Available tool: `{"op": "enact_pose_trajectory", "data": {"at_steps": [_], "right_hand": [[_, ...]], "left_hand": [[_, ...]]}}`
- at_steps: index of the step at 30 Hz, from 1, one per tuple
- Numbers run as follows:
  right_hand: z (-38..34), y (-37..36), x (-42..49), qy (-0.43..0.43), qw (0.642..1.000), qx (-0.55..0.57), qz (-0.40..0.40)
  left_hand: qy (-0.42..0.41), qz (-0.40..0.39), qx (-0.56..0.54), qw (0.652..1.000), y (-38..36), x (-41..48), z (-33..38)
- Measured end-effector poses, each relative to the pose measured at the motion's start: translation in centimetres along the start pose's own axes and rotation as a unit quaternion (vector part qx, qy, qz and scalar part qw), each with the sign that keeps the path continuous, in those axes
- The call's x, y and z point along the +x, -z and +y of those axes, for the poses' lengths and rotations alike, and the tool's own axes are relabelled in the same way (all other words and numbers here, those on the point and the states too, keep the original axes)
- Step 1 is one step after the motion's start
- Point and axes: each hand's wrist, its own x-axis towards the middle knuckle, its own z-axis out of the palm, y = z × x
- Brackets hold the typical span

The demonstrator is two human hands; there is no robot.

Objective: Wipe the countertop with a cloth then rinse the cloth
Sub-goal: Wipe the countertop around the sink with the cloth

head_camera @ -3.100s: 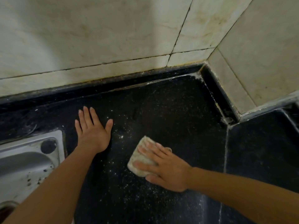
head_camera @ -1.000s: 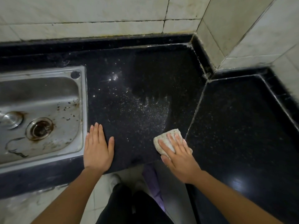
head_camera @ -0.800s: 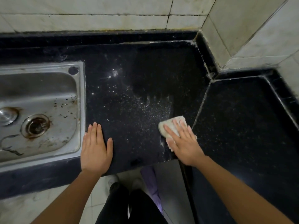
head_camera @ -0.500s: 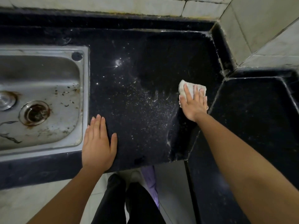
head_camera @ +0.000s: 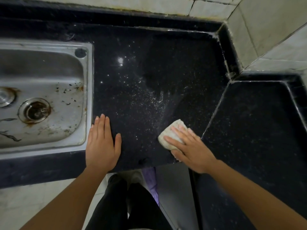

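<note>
- Both hands are lying flat on the bench [head_camera: 149, 72]. My left hand [head_camera: 102, 145] is bracing with straight fingers just beside the sink [head_camera: 88, 97], and my right hand [head_camera: 191, 150] is pressing the cloth [head_camera: 169, 132] down under spread fingers.
- The cloth is sitting near the bench's front edge.
- I am judging that a stroke toward me would be sweeping the specks [head_camera: 149, 100] off onto the floor [head_camera: 25, 205], and the cloth might be slipping over with them.
- Open bench is lying ahead, with a raised lip bounding it at the back and right.
</note>
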Motion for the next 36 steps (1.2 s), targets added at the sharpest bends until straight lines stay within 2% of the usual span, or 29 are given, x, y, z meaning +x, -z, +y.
{"op": "enact_pose_trajectory", "data": {"at_steps": [2, 4, 6, 9, 11, 14, 19, 22, 25, 26, 27, 29, 32, 34, 36], "right_hand": [[2.1, 0.8, 1.2, -0.087, 0.996, 0.009, 0.028], [4.5, 2.0, 3.1, -0.205, 0.976, 0.041, 0.061], [6.7, 3.7, 5.3, -0.288, 0.952, 0.075, 0.071], [8.7, 6.1, 9.4, -0.361, 0.923, 0.111, 0.071], [8.6, 7.0, 11.7, -0.375, 0.916, 0.124, 0.074], [6.1, 6.9, 12.8, -0.329, 0.935, 0.113, 0.063], [-0.5, 2.8, 9.1, -0.13, 0.989, 0.038, 0.051], [-2.7, 1.0, 5.4, -0.018, 0.999, -0.006, 0.034], [-1.3, 0.6, 2.8, 0.083, 0.996, -0.041, 0.009], [-0.1, 0.7, 2.7, 0.09, 0.995, -0.048, 0.011], [1.2, 0.8, 3.0, 0.065, 0.997, -0.048, 0.012], [3.9, 1.6, 4.8, -0.047, 0.997, -0.025, 0.05], [6.5, 4.5, 8.7, -0.219, 0.971, 0.042, 0.082], [6.6, 6.4, 11.7, -0.291, 0.95, 0.089, 0.076], [5.4, 7.0, 14.3, -0.315, 0.941, 0.1, 0.077]], "left_hand": [[-0.001, 0.001, -0.001, 1.0, 0.0, 0.0, -0.1], [0.0, 0.001, -0.005, 1.0, -0.1, 0.0, -0.1], [0.002, 0.004, -0.01, 1.0, -0.1, 0.1, -0.1], [0.002, 0.006, -0.011, 1.0, -0.2, 0.1, -0.1], [0.003, 0.007, -0.009, 1.0, -0.3, 0.2, -0.2], [0.001, 0.005, -0.01, 1.0, -0.3, 0.2, -0.2], [0.0, 0.003, -0.004, 1.0, -0.2, 0.2, -0.2], [0.0, -0.001, 0.001, 1.0, -0.2, 0.1, -0.2], [0.001, -0.002, 0.0, 1.0, -0.2, 0.1, -0.2], [0.001, -0.003, -0.001, 1.0, -0.1, 0.1, -0.2], [0.001, -0.003, -0.002, 1.0, -0.1, 0.1, -0.2], [-0.001, -0.001, -0.004, 1.0, -0.2, 0.1, -0.2], [-0.001, 0.001, -0.005, 1.0, -0.3, 0.1, -0.3], [-0.002, 0.002, -0.008, 1.0, -0.3, 0.2, -0.3], [-0.002, 0.003, -0.007, 1.0, -0.3, 0.3, -0.3]]}}
